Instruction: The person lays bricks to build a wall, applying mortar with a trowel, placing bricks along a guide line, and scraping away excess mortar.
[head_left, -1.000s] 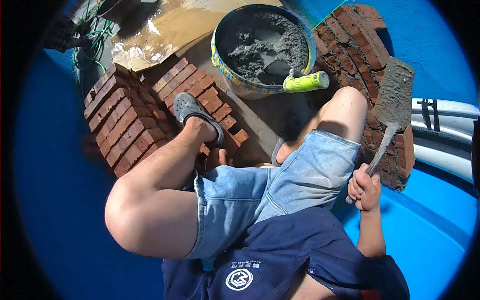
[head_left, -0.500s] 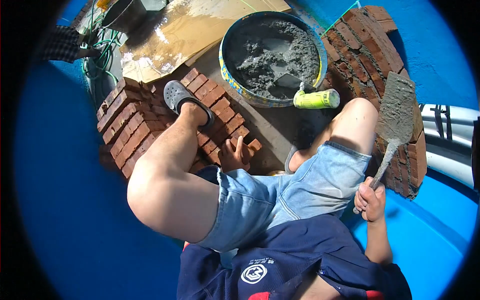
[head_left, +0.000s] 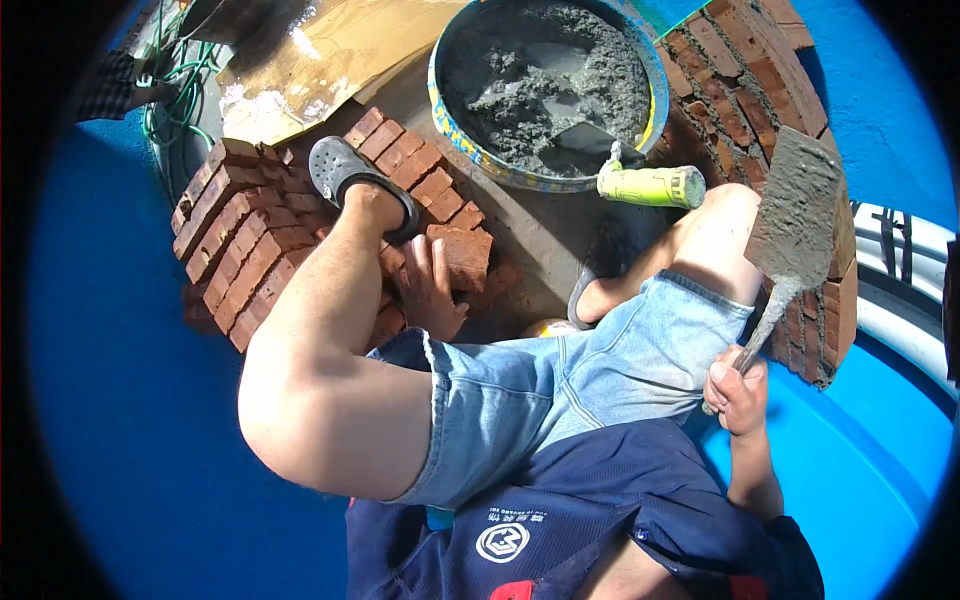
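My left hand (head_left: 430,285) is beside the stacked bricks between my legs. Its fingers and thumb close on one red brick (head_left: 464,257), which sits turned at the near end of the stack. Part of that hand is hidden behind my shorts. On the right, my right hand (head_left: 738,392) is wrapped round the handle of a mortar-coated trowel (head_left: 797,210). The trowel's wide blade points away from me, in front of the brick wall (head_left: 728,110).
A round tub of wet mortar (head_left: 440,110) stands ahead, with a yellow-green-handled tool (head_left: 650,186) across its rim. More bricks (head_left: 240,235) are stacked left. A wet board (head_left: 330,65), green hose (head_left: 180,95) and another person's sleeve (head_left: 105,88) are farther off. White pipes (head_left: 905,300) lie right.
My left hand has moved up and left along the stack and now grips a brick, which has turned. The trowel stays in my right hand. The whole view has shifted slightly.
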